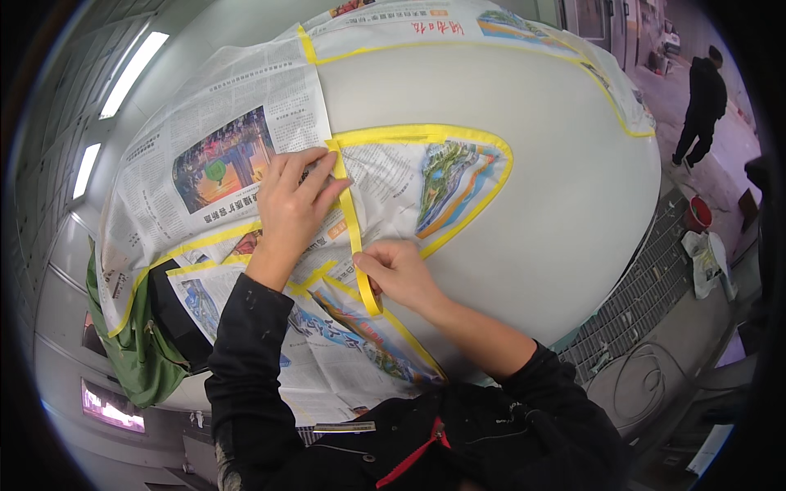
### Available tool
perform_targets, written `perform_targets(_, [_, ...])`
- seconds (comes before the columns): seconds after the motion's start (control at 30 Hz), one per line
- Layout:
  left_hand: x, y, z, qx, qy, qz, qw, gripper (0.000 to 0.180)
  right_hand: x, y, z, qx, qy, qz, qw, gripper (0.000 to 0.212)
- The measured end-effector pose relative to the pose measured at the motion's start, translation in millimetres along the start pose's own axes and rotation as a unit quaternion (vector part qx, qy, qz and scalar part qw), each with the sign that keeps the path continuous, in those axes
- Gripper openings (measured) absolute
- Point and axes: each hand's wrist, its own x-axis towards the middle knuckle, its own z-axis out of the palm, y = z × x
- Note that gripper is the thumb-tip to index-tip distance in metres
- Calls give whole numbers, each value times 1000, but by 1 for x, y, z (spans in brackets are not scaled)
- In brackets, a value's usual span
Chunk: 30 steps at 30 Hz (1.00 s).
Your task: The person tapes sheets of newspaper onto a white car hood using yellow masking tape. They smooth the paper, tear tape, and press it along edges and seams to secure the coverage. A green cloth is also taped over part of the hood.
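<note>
Head view, looking down over a large pale grey car panel point(524, 155) that bulges toward the camera and is partly covered with sheets of newspaper point(221, 155) held down by yellow tape; one strip of yellow tape point(354, 229) runs from the far left of a leaf-shaped paper patch point(426, 184) down toward the near side, and both hands work on it. Left hand point(296, 195) lies flat on the newspaper, fingers spread and pressing down, its fingertips at the far end of the strip where it meets the yellow outline of the patch; right hand point(399, 272) sits nearer, just right of the strip, its thumb and forefinger pressed together on the tape's near part, pinching or rubbing it against the paper; which of the two I cannot tell. Both forearms come in from the near edge in black sleeves point(246, 368), the right one pushed up to the elbow; a black jacket with a red zip edge point(409, 462) fills the near middle. Further sheets of newspaper point(352, 344) with yellow-taped edges lie beneath the wrists; a green cloth point(135, 352) hangs at the near left of the panel; to the right, below the panel, a metal floor grating point(639, 303) shows, with a red bucket point(698, 214) and crumpled paper point(706, 262) on it; far right, another person in dark clothes point(702, 102) stands well apart, turned away; ceiling lights point(131, 74) glow at far left.
</note>
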Motion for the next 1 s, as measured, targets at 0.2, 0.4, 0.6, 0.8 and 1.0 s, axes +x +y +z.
perform_targets(0.2, [-7,-3,1,32,-25,45,998,57,7,-7,1,-139,33,-142,979,24])
perform_targets(0.4, [-13,-10,14,79,-15,60,995,62,-2,-11,30,-417,19,-523,743,7])
perform_targets(0.6, [-18,-2,3,67,-64,40,995,81,-72,-13,81,-124,-161,-442,873,9])
perform_targets(0.8, [-28,17,-6,41,-140,-3,989,108,-116,12,61,-18,-310,-98,945,7])
perform_targets(1.0, [-63,30,1,108,-102,3,989,95,-163,53,82,7,-383,18,924,11])
